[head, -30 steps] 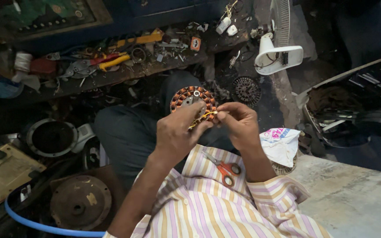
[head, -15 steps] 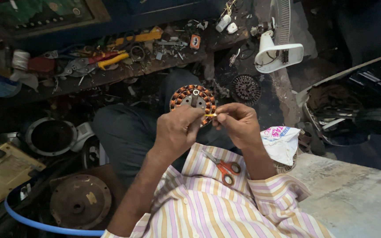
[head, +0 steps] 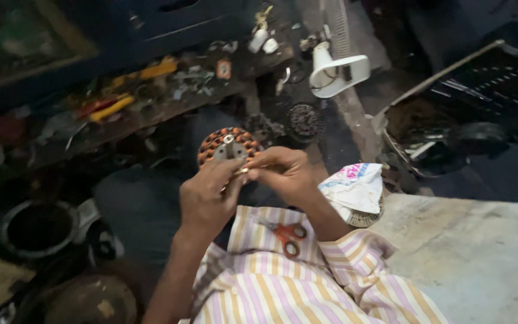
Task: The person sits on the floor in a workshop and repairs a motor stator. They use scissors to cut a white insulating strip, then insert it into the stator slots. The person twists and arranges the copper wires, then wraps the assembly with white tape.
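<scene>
The left hand (head: 206, 198) and the right hand (head: 284, 174) are closed together at the lower rim of a round copper-wound stator (head: 228, 147), fingertips pinching something small there that is too fine to make out. Since the earlier frame the hands sit lower and leftward; the grip looks unchanged. The stator stands on edge over the lap, its flat face toward the camera. Orange-handled scissors (head: 288, 234) lie on the striped shirt (head: 307, 282), a crumpled cloth (head: 355, 189) just right.

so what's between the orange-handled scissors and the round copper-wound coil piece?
In the head view, both hands: the left hand and right hand meet at the coil piece's lower edge, directly above the scissors on the striped cloth.
</scene>
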